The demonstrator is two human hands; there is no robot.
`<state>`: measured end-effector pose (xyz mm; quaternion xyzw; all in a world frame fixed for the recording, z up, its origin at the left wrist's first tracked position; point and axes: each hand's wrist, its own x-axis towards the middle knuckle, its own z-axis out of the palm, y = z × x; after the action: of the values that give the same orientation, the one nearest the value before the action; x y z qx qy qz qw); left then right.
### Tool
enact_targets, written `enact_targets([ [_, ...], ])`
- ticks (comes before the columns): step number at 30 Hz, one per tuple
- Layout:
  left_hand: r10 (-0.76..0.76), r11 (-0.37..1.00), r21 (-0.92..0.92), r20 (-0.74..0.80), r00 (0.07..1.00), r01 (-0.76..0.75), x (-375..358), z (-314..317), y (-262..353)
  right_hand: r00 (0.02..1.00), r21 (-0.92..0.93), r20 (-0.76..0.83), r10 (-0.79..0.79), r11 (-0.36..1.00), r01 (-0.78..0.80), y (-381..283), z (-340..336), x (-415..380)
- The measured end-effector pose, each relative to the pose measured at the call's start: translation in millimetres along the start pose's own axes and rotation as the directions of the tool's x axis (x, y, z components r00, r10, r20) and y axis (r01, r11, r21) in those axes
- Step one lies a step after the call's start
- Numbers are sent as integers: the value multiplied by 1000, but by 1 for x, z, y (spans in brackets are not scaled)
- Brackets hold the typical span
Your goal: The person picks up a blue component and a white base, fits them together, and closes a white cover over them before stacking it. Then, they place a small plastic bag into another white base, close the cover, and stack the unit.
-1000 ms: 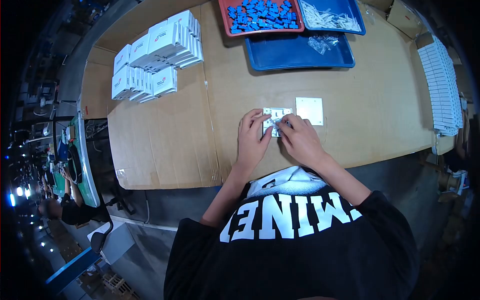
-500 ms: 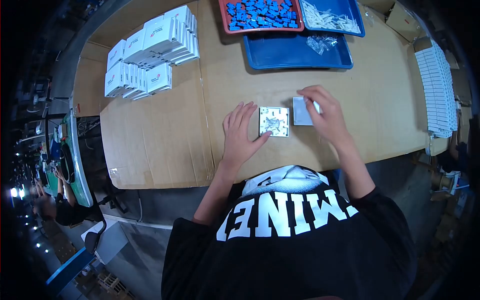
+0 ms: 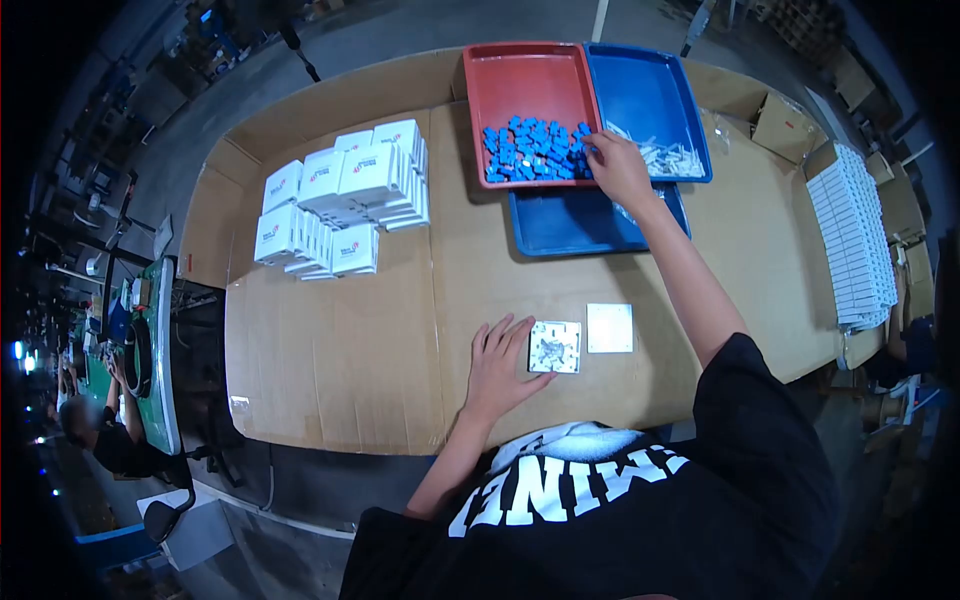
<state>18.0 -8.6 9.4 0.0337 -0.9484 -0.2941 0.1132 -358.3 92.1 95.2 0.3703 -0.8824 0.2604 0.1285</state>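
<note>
My left hand (image 3: 500, 372) lies on the cardboard surface with its fingers spread. Its thumb touches the lower edge of a white square open case (image 3: 555, 347), and its fingertips rest by the case's left side. Something clear or silvery sits inside the case. To its right lies a flat white square plate (image 3: 609, 328), apart from both hands. My right hand (image 3: 617, 167) reaches over the right rim of the red tray (image 3: 530, 85), fingers curled together at the small blue plastic parts (image 3: 535, 150). Whatever its fingertips hold is hidden.
A blue tray (image 3: 645, 85) with slim white pieces (image 3: 672, 160) adjoins the red one. Below them, another blue tray (image 3: 570, 232) is partly covered. Stacked white boxes (image 3: 365, 175) stand at left, a long row of white cases (image 3: 850, 240) at right. Another person (image 3: 115, 435) sits far left.
My right hand has let go of the white plate and moved up to the red tray. My left hand stays beside the open case. The view has tilted up, showing more of the trays.
</note>
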Motion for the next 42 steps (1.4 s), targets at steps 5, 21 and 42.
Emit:
enact_targets([
  [5,-16,1000,-24,-6,1000,16,1,-1,2,979,-214,-44,-201,959,188,49,15,57],
  [21,39,999,-9,-44,998,-40,1,1,6,828,108,-513,-225,940,323,-13,-47,39],
  [42,14,1000,24,-47,999,-12,-1,10,-1,897,977,213,388,-83,-196,-78,-72,-105],
])
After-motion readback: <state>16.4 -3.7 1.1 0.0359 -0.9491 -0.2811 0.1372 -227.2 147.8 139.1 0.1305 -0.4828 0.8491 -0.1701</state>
